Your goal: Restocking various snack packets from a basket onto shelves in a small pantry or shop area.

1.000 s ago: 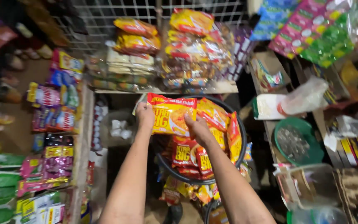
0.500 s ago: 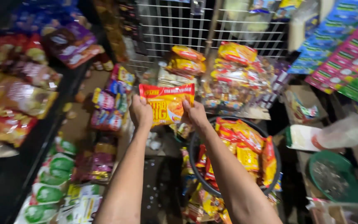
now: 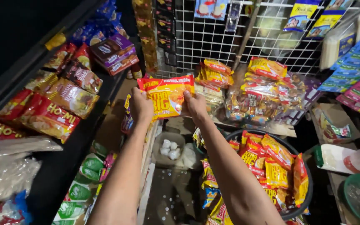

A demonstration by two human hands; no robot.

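I've got a red and yellow snack packet (image 3: pixel 165 96) held up in front of me, one hand on each side. My left hand (image 3: pixel 141 106) is closed on its left edge, my right hand (image 3: pixel 196 106) on its right edge — both pinch it tight, fingers curled behind, thumbs on the front. The packet sits flat, face towards me, in the air in front of a white wire grid (image 3: pixel 213 37). Just right of the packet, stacks of similar yellow and red packets (image 3: pixel 255 91) rest on a shelf at the foot of the grid. Below and to the right of the packet stands a dark round tub (image 3: pixel 307 196) full of more such packets — well apart from my hands. Left of the packet, a dark shelf (image 3: pixel 69 154) carries red noodle bags (image 3: pixel 48 118); purple boxes (image 3: pixel 115 52) lie above them.
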